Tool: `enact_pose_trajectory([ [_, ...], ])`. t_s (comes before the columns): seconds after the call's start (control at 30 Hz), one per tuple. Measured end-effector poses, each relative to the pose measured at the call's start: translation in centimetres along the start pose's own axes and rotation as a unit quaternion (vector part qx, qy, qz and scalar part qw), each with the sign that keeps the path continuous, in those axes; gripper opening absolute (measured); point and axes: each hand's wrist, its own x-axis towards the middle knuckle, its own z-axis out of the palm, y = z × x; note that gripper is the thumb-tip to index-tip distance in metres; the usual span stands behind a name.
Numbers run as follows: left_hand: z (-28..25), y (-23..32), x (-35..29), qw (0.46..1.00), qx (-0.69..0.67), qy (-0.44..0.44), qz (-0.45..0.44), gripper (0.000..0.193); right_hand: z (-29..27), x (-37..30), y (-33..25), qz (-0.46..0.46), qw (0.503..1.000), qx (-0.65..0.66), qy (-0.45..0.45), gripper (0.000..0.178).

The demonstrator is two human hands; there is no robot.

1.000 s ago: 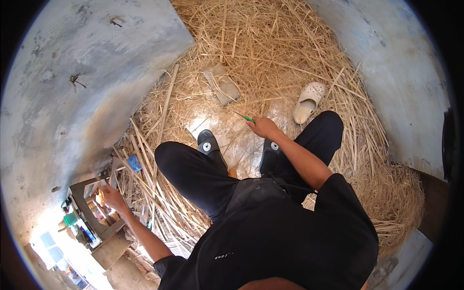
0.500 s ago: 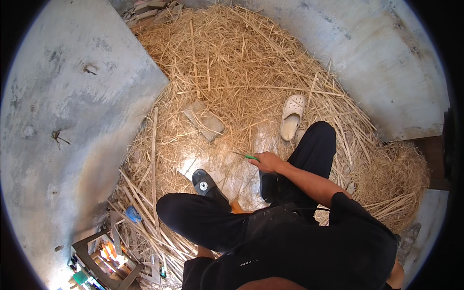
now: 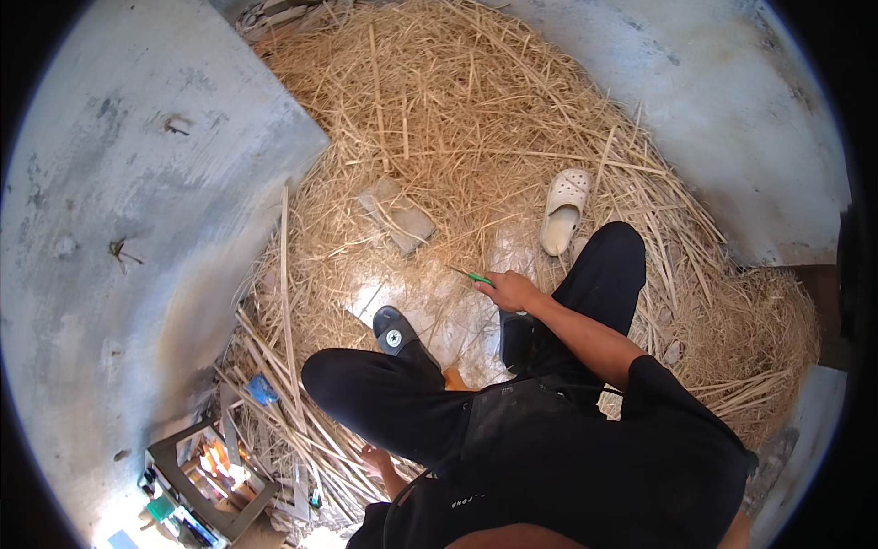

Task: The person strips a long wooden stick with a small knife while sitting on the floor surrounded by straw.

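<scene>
My right hand (image 3: 510,291) is closed around a small green-handled knife (image 3: 477,278), its thin blade pointing left over the straw-strewn floor. Low on the left, my left hand (image 3: 374,459) shows beside my bent leg, close to a heap of long pale split strips (image 3: 315,448). Its fingers are too small and partly hidden to tell whether they grip a strip. Both my feet, in dark slides (image 3: 393,331), rest on a pale, shiny patch of floor (image 3: 448,316) between my knees.
Loose straw and shavings (image 3: 457,110) are piled ahead. On them lie a grey brick-like block (image 3: 398,215) and a beige clog (image 3: 564,212). A grey wall panel (image 3: 137,183) stands at left, with a wooden frame (image 3: 215,476) below it. Blue crumpled plastic (image 3: 262,390) lies among the strips.
My left hand has come into view beside my left leg, near the strips. The view has shifted slightly; my right hand still holds the knife in about the same place.
</scene>
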Motion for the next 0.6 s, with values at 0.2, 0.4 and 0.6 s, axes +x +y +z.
enact_pose_trajectory([
  [0.2,-11.8,1.0,-2.4,0.982,-0.024,0.104,0.155,0.064,1.1,0.5,-0.9,-0.047,0.999,0.009,0.004,0.049],
  [0.4,-16.8,3.2,-3.1,0.934,-0.32,-0.116,0.106,0.045,0.5,0.6,-1.5,-0.052,0.999,0.01,0.008,0.052],
  [0.6,-7.2,-0.6,-3.7,0.996,0.017,0.014,-0.087,0.05,1.5,1.0,-0.2,-0.059,0.998,-0.008,0.01,0.056],
])
